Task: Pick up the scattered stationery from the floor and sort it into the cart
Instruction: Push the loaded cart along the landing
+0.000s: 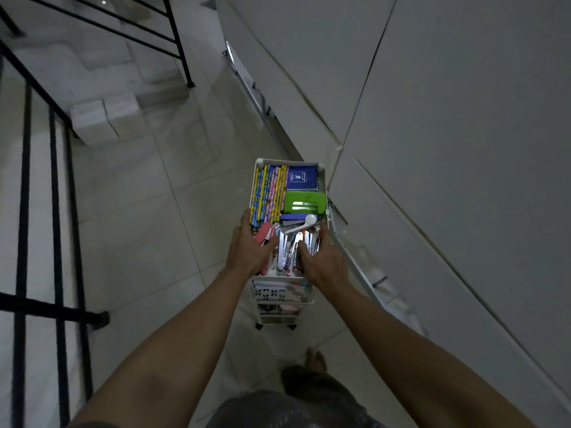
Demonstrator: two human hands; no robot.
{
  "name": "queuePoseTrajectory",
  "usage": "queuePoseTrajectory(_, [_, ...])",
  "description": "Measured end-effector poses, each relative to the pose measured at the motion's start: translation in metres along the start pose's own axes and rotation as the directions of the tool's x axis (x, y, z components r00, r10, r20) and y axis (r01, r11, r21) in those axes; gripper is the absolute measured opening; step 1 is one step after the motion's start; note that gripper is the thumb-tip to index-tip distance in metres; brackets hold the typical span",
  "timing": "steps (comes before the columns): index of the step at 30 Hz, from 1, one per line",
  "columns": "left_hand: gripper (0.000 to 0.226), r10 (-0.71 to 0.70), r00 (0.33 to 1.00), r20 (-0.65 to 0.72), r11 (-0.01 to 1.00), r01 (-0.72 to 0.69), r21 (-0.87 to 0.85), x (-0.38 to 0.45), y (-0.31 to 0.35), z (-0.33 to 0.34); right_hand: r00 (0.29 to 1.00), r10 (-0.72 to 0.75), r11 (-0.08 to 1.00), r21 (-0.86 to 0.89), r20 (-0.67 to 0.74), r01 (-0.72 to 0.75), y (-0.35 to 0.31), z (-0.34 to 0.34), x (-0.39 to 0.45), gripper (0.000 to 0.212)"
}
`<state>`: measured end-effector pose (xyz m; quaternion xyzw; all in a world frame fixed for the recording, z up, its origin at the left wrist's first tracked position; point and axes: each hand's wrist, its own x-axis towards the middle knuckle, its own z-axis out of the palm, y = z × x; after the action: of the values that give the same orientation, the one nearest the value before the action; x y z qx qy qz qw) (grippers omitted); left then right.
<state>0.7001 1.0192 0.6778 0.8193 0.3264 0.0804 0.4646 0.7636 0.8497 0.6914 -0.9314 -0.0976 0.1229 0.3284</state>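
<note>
A white tiered cart [322, 180] stands on the tiled floor by the wall. Its top tray holds colourful pencils [268, 193], a blue booklet [302, 177], a green hole punch [304, 202], a blue stapler [293, 218] and several metal clips [290, 245]. My left hand [250, 245] rests on the tray's near left part, fingers over a pink item [264, 235]. My right hand [321, 257] lies over the clips at the near right. Whether either hand grips anything is hidden.
Black stair railings [55, 186] run along the left, with white steps [102, 118] beyond. A grey wall [432, 118] rises at the right, with a folded metal frame [355, 257] leaning along its base. My bare foot [316, 359] stands behind the cart.
</note>
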Motion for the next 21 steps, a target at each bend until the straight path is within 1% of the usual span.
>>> queuePoseTrajectory(5, [0.094, -0.075, 0.995, -0.068, 0.997, 0.076, 0.007, 0.014, 0.038, 0.036, 0.991, -0.116, 0.988, -0.09, 0.073, 0.122, 0.013, -0.035, 0.057, 0.076])
queuePoseTrajectory(7, [0.094, -0.108, 0.989, -0.104, 0.994, 0.108, -0.001, 0.017, 0.05, 0.048, 0.981, -0.161, 0.98, -0.1, 0.109, 0.172, 0.018, -0.044, 0.076, 0.077])
queuePoseTrajectory(10, [0.095, -0.17, 0.972, -0.161, 0.985, 0.167, -0.032, 0.017, 0.068, 0.063, 0.962, -0.213, 0.966, -0.115, 0.168, 0.234, 0.023, -0.053, 0.105, 0.076])
queuePoseTrajectory(12, [0.097, -0.185, 0.963, -0.197, 0.983, 0.183, -0.032, 0.015, 0.078, 0.073, 0.941, -0.266, 0.946, -0.133, 0.209, 0.297, 0.029, -0.058, 0.124, 0.077])
queuePoseTrajectory(14, [0.098, -0.195, 0.957, -0.216, 0.98, 0.196, -0.02, 0.015, 0.086, 0.081, 0.93, -0.287, 0.935, -0.146, 0.23, 0.324, 0.037, -0.062, 0.138, 0.078])
queuePoseTrajectory(18, [0.098, -0.232, 0.95, -0.21, 0.965, 0.252, 0.073, 0.019, 0.086, 0.084, 0.927, -0.298, 0.93, -0.151, 0.226, 0.336, 0.038, -0.06, 0.142, 0.086])
queuePoseTrajectory(21, [0.098, -0.228, 0.939, -0.257, 0.929, 0.288, 0.231, 0.03, 0.088, 0.077, 0.93, -0.301, 0.923, -0.179, 0.21, 0.339, 0.038, -0.056, 0.139, 0.088])
